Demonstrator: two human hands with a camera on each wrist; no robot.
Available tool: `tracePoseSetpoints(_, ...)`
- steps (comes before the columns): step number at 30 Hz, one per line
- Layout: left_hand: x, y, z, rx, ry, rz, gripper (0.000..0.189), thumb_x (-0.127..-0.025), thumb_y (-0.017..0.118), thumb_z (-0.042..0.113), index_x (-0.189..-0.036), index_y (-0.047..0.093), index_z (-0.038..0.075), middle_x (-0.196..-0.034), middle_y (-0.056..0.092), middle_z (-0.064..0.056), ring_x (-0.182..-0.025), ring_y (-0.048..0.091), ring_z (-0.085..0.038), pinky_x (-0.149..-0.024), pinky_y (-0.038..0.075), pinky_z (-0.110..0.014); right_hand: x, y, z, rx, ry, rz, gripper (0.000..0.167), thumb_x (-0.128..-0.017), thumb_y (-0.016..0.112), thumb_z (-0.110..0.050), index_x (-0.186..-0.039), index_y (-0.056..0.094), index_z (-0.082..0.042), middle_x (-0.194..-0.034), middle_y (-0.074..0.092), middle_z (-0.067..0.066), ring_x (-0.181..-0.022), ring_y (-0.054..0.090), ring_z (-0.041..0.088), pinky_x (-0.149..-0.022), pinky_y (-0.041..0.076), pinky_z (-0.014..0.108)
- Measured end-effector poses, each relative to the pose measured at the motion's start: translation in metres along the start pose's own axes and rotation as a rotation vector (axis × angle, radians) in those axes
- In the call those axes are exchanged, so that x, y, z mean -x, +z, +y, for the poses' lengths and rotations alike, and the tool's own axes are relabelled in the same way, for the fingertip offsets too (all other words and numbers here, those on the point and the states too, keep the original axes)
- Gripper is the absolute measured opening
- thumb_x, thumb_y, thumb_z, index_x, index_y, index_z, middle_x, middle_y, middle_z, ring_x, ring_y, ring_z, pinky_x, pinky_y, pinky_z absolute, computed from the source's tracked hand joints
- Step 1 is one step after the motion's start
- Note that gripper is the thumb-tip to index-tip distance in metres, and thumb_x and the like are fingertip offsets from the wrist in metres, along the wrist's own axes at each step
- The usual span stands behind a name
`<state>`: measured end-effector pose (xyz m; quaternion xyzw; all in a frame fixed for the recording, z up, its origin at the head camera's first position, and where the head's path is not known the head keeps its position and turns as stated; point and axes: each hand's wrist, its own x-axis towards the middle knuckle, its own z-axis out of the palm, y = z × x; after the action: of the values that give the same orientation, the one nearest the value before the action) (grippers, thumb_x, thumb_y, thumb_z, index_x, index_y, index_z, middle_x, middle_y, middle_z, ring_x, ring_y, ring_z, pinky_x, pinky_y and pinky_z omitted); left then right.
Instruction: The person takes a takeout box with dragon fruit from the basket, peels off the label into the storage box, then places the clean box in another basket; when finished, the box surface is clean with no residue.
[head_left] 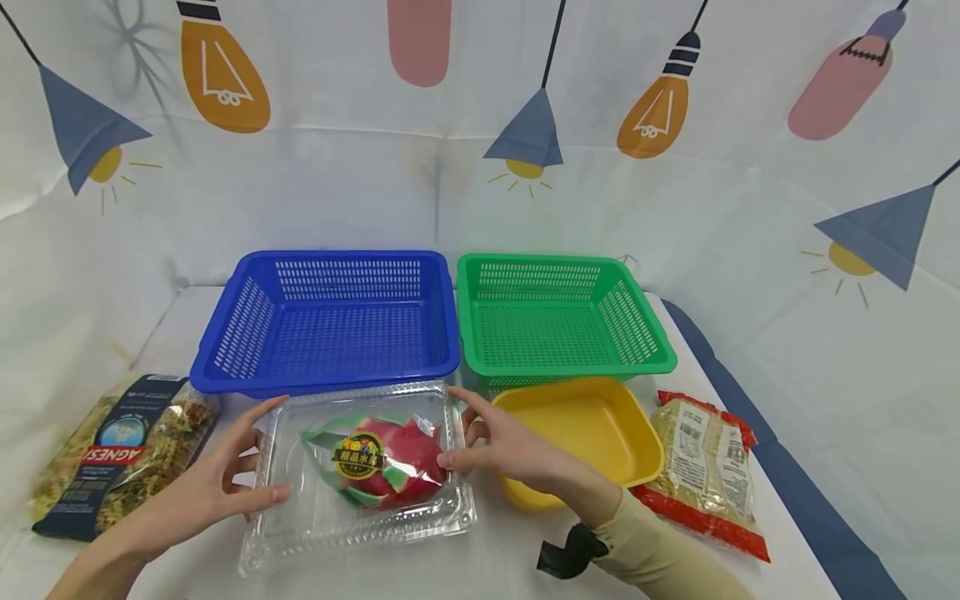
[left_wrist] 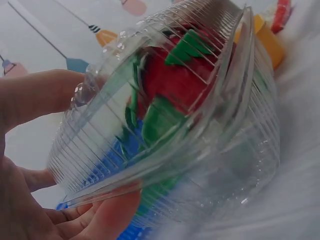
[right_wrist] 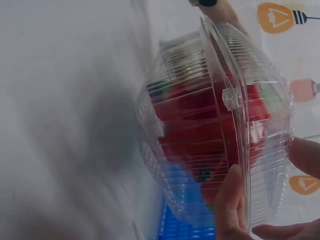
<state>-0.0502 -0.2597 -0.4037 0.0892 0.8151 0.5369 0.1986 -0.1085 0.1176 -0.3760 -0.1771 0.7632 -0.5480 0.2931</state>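
A clear plastic clamshell box [head_left: 288,508] with a red and green dragon fruit [head_left: 408,458] inside is held between both hands over the front of the table. My left hand [head_left: 225,483] grips its left side, thumb on the near part and fingers toward the back corner. On the right side, my right hand [head_left: 510,446] holds the box by its edge, thumb against the side. A round black and gold label sits on the lid. In the right wrist view, the closed rim of the clamshell box [right_wrist: 190,125] shows, with the fruit pressed near its wall.
Behind the box stand a blue basket [head_left: 322,387] and a green basket [head_left: 570,369]. A yellow tub [head_left: 585,425] lies beside the right forearm. An Agnesi pasta bag [head_left: 120,450] rests at left, and a red-edged food packet [head_left: 705,467] at right.
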Motion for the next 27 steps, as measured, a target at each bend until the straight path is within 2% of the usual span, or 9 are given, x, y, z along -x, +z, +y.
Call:
tracePoseSetpoints(4, -0.001, 0.004, -0.011, 0.082, -0.021, -0.017, 0.088, -0.099, 0.062, 0.012, -0.160, 0.001, 0.030, -0.124, 0.040, -0.026, -0.110, 0.058, -0.021, -0.064, 0.056, -0.038, -0.003, 0.006, 0.009, -0.004, 0.017, -0.006, 0.089, -0.086, 0.078, -0.019, -0.158, 0.026, -0.018, -0.106, 0.049, 0.011, -0.085, 0.055, 0.020, -0.074, 0.049, 0.029)
tracePoseSetpoints(8, -0.003, 0.007, -0.019, 0.077, 0.015, 0.005, 0.083, -0.098, 0.061, 0.011, -0.159, 0.007, 0.027, -0.114, 0.044, -0.021, -0.095, 0.060, -0.008, -0.058, 0.056, -0.037, -0.005, 0.011, 0.016, -0.013, 0.026, -0.013, 0.090, -0.086, 0.078, -0.017, -0.159, 0.024, -0.017, -0.109, 0.049, 0.013, -0.087, 0.055, 0.020, -0.075, 0.052, 0.032)
tracePoseSetpoints(10, -0.004, 0.008, -0.022, 0.057, 0.019, 0.028, 0.082, -0.098, 0.063, 0.011, -0.158, 0.009, 0.023, -0.112, 0.044, -0.020, -0.093, 0.060, -0.008, -0.055, 0.055, -0.037, -0.006, 0.013, 0.019, -0.023, 0.031, -0.018, 0.091, -0.087, 0.077, -0.016, -0.159, 0.023, -0.016, -0.109, 0.050, 0.013, -0.088, 0.055, 0.021, -0.076, 0.054, 0.035)
tracePoseSetpoints(15, -0.012, 0.008, -0.024, 0.038, -0.045, 0.066, 0.082, -0.098, 0.065, 0.017, -0.158, 0.009, 0.016, -0.110, 0.042, -0.018, -0.090, 0.061, -0.012, -0.054, 0.056, -0.039, -0.012, 0.014, 0.024, -0.015, 0.038, -0.019, 0.089, -0.089, 0.075, -0.018, -0.160, 0.021, -0.017, -0.107, 0.051, 0.013, -0.087, 0.055, 0.021, -0.077, 0.054, 0.036)
tracePoseSetpoints(22, -0.020, 0.007, -0.027, 0.032, -0.074, 0.088, 0.081, -0.098, 0.064, 0.021, -0.158, 0.010, 0.017, -0.104, 0.036, -0.013, -0.082, 0.061, -0.014, -0.052, 0.055, -0.039, -0.019, 0.013, 0.024, 0.014, 0.052, -0.013, 0.088, -0.091, 0.073, -0.020, -0.160, 0.019, -0.014, -0.107, 0.050, 0.014, -0.084, 0.057, 0.019, -0.078, 0.054, 0.034)
tracePoseSetpoints(27, -0.023, 0.008, -0.027, 0.028, -0.092, 0.078, 0.082, -0.099, 0.063, 0.024, -0.158, 0.007, 0.019, -0.103, 0.035, -0.013, -0.080, 0.060, -0.016, -0.052, 0.053, -0.037, -0.022, 0.010, 0.023, 0.089, 0.054, -0.009, 0.087, -0.091, 0.073, -0.024, -0.159, 0.021, -0.013, -0.112, 0.051, 0.014, -0.092, 0.056, 0.021, -0.080, 0.050, 0.032)
